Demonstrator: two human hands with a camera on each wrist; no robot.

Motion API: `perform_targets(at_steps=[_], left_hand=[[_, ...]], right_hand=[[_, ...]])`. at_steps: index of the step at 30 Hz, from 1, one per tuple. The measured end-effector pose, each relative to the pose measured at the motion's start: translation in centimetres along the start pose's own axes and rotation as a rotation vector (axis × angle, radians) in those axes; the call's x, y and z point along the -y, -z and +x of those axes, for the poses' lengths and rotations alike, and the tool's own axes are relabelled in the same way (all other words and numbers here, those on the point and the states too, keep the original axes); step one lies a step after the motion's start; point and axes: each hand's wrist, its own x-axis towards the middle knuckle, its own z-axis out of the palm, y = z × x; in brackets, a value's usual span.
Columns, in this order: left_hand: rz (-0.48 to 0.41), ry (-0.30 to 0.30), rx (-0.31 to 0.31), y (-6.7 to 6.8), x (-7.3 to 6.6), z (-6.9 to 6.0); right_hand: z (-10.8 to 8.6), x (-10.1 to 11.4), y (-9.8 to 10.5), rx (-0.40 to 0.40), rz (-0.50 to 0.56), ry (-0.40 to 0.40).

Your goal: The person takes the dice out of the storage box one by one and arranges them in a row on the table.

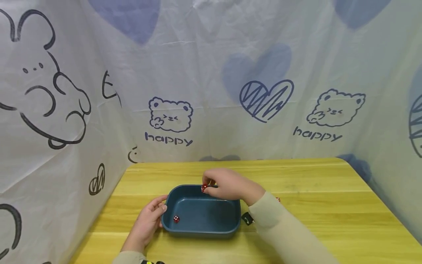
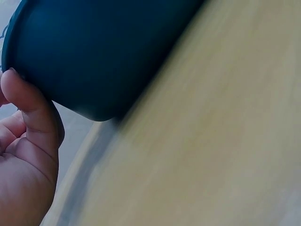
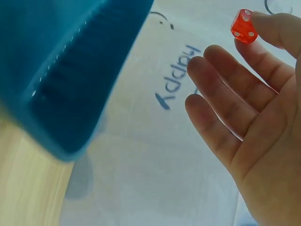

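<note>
A dark blue rectangular tray (image 1: pixel 204 233) with raised walls stands on the table, and one red die (image 1: pixel 176 219) with white dots lies in its left part. My left hand (image 1: pixel 150 218) holds the tray's left end, its fingers against the outer wall, as the left wrist view also shows. Above the tray's far rim, my right hand (image 1: pixel 227 185) pinches another red die (image 3: pixel 243 27) between thumb and index finger. The other fingers (image 3: pixel 225 99) of that hand are spread apart from the tray in the right wrist view.
A third red die (image 1: pixel 278 199) lies right of the tray, partly behind the right sleeve (image 1: pixel 280 220). Beside the tray's right end is a small black item (image 1: pixel 247 218). White printed curtains (image 1: pixel 211 91) enclose the yellow wooden table (image 1: pixel 329 205) at the back and sides.
</note>
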Motion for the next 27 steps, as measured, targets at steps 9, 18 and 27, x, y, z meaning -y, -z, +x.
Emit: perform_targets(at_steps=[9, 18, 27], left_hand=[[-0.011, 0.022, -0.016, 0.0, 0.3, 0.0], [-0.018, 0.014, 0.004, 0.0, 0.2, 0.1], [-0.003, 0.003, 0.018, 0.0, 0.2, -0.1]], right_hand=[[-4.9, -2.6, 1.1, -0.126, 0.038, -0.148], [-10.4, -6.3, 0.5, -0.219, 0.086, -0.247], [-14.6, -10.3, -0.5, -0.285, 0.121, -0.383]])
